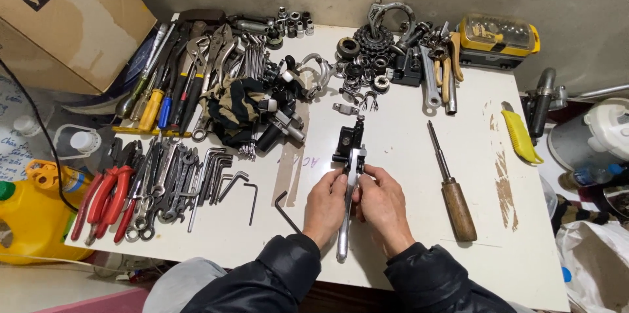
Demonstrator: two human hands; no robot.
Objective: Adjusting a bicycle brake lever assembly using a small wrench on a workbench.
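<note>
person's body, lower centre of frame
bare left hand (pixel 325 203) and right hand (pixel 382 204); black padded jacket sleeves (pixel 288 274) with gathered cuffs; grey trousers (pixel 171 288) at lower left.

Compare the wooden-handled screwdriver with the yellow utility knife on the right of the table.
The wooden-handled screwdriver has a brown wooden handle and a long dark metal shaft; the yellow utility knife has a bright yellow body. The screwdriver lies fully on the white table, right of the right hand; the knife sits at the table's right edge. The screwdriver is longer. Both lie flat, unheld.
</note>
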